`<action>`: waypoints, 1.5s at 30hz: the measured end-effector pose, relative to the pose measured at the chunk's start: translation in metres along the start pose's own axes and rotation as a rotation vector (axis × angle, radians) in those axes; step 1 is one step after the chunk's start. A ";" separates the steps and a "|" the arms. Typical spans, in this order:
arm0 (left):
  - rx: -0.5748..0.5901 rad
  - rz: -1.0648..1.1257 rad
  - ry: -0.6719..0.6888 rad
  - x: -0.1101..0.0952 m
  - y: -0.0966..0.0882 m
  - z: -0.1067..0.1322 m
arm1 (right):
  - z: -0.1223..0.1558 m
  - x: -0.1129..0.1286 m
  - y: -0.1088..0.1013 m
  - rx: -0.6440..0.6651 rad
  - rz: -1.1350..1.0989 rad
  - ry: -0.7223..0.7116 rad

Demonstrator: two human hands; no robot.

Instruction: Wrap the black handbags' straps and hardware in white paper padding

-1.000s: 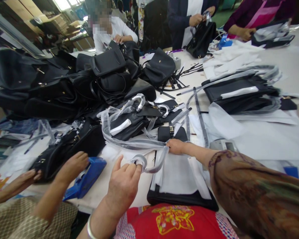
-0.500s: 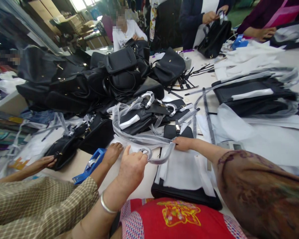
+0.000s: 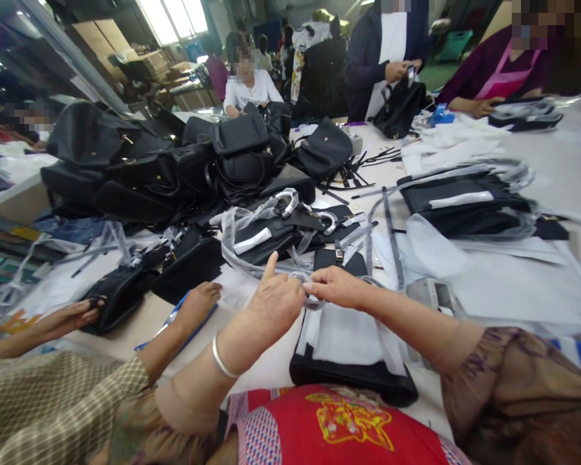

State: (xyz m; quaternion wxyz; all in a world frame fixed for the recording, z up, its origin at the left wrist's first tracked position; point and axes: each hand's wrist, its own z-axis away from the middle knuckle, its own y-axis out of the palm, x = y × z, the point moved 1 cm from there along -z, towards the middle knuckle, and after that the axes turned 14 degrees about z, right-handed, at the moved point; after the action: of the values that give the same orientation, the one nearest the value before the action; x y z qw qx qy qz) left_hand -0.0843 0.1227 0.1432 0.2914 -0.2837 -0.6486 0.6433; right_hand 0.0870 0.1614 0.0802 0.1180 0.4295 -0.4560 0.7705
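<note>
A black bag [image 3: 351, 380] lies nearest, at five o'clock from the fingers. Left hand [image 3: 277, 300], curled, and right hand [image 3: 336, 287], pinching, equally near, hold the film-wrapped strap [image 3: 228, 240], its length curving toward ten o'clock.

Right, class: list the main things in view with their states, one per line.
Translucent strip: looped, held
Left hand: curled on strip
Right hand: pinching strip
Bracelet: worn, left wrist
Nearest bag: lying flat, partly covered
White sheet: spread on nearest bag
Bag pile: heaped
</note>
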 end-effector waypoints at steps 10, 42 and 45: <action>0.212 0.020 0.029 -0.002 -0.017 -0.028 | 0.021 0.005 -0.012 -0.327 0.178 0.024; -0.322 0.321 -0.217 -0.049 0.042 0.085 | 0.020 0.003 0.119 -0.366 -1.470 0.501; -0.408 0.595 -0.404 -0.037 0.053 0.091 | 0.021 -0.002 0.118 -0.405 -1.661 0.382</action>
State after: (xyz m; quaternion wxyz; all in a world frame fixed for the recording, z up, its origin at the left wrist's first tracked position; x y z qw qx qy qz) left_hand -0.1276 0.0354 0.0892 -0.1025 -0.3788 -0.6967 0.6004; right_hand 0.0318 0.0792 0.0123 0.7893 0.4571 -0.0961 0.3985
